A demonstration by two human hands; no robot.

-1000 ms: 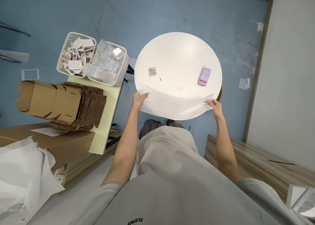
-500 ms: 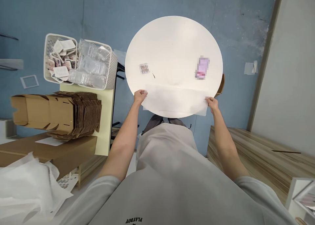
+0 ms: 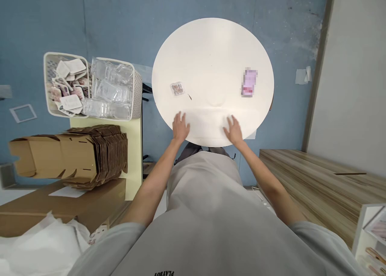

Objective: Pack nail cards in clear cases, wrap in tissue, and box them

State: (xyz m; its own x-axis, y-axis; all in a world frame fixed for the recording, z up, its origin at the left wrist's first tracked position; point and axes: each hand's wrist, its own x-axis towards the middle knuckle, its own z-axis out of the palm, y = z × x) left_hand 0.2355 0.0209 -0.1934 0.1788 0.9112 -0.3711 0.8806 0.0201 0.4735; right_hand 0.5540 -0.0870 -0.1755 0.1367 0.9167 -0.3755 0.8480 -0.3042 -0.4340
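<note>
A white sheet of paper (image 3: 208, 123) lies flat on the near part of a round white table (image 3: 211, 50). My left hand (image 3: 181, 127) rests palm down on the sheet's left part, fingers stretched out. Flat on its right part lies my right hand (image 3: 233, 130), fingers spread too. Neither hand holds anything. Beyond the sheet, a small clear pack of press-on nails (image 3: 177, 88) sits at the table's left and a pink-purple item (image 3: 249, 82) at its right.
Left of the table, a pale yellow stand (image 3: 134, 155) carries two white baskets (image 3: 132, 91) with small packs and clear trays. A stack of folded cardboard boxes (image 3: 75, 155) lies nearer. A wooden bench (image 3: 313, 179) stands at the right, crumpled white paper (image 3: 39, 248) at lower left.
Both hands let go of the sheet's outer corners and moved inward. They now lie flat on the sheet, which has settled onto the table.
</note>
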